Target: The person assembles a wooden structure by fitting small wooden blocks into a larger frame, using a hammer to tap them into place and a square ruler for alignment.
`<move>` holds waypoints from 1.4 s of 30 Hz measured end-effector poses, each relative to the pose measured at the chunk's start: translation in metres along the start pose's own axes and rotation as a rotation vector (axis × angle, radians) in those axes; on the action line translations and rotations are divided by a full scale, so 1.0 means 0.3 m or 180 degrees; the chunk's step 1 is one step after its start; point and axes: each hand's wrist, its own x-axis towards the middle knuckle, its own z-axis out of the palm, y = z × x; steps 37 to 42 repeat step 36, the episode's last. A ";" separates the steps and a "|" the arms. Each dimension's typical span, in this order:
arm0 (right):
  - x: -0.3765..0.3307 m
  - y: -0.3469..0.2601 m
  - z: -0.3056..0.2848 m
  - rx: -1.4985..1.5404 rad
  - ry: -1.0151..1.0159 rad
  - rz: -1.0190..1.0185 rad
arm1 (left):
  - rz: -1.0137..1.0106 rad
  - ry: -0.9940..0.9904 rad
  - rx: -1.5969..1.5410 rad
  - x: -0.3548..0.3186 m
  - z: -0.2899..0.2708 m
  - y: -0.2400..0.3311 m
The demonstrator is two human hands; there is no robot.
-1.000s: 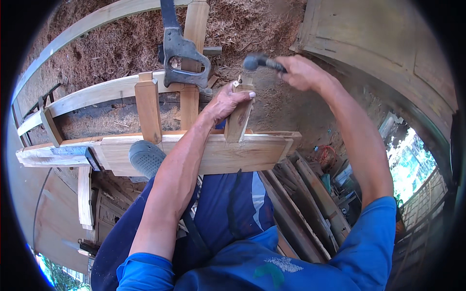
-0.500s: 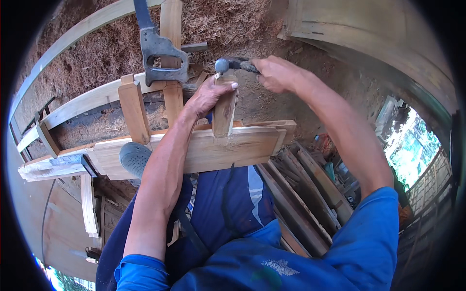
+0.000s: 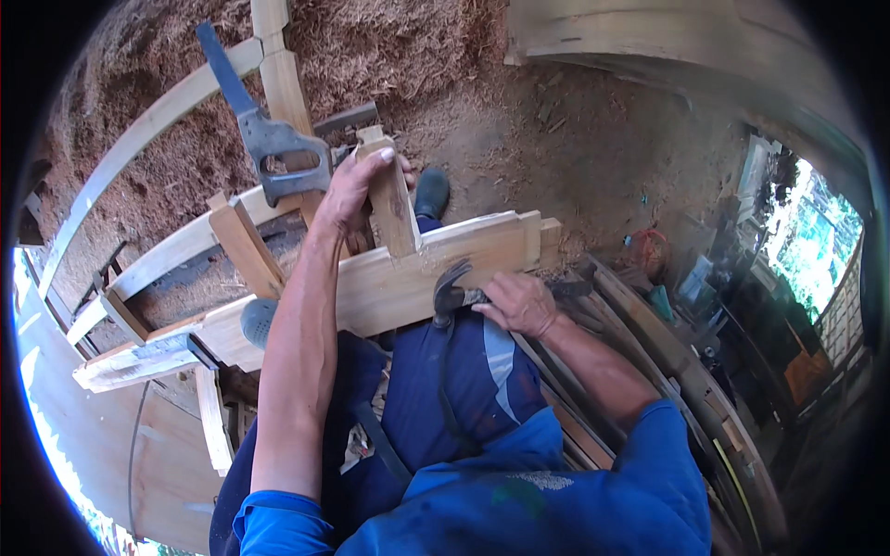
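Note:
My left hand (image 3: 354,190) is wrapped round a short wooden post (image 3: 393,208), which stands up from a long pale plank (image 3: 371,287). My right hand (image 3: 521,303) grips a claw hammer (image 3: 447,301) by its handle, low over my thigh at the plank's near edge. The hammer's curved claw points up and is clear of the post. A handsaw (image 3: 278,157) with a grey handle rests across another timber, just beyond my left hand. A second upright wooden piece (image 3: 246,243) is set in the plank further left.
A curved wooden strip (image 3: 139,139) arcs along the far left over shavings (image 3: 389,46). My shoes (image 3: 432,192) straddle the plank. Stacked boards (image 3: 630,324) lie at the right, below a large curved wooden panel (image 3: 630,56) at the upper right.
My right hand has brought the hammer down from the post's top to near my thigh. My left hand still holds the post. The view has shifted somewhat.

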 end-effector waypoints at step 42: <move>0.436 0.109 -0.027 0.0668 -0.1398 0.0341 | -0.0944 -0.0062 0.3143 -0.215 -0.015 -0.106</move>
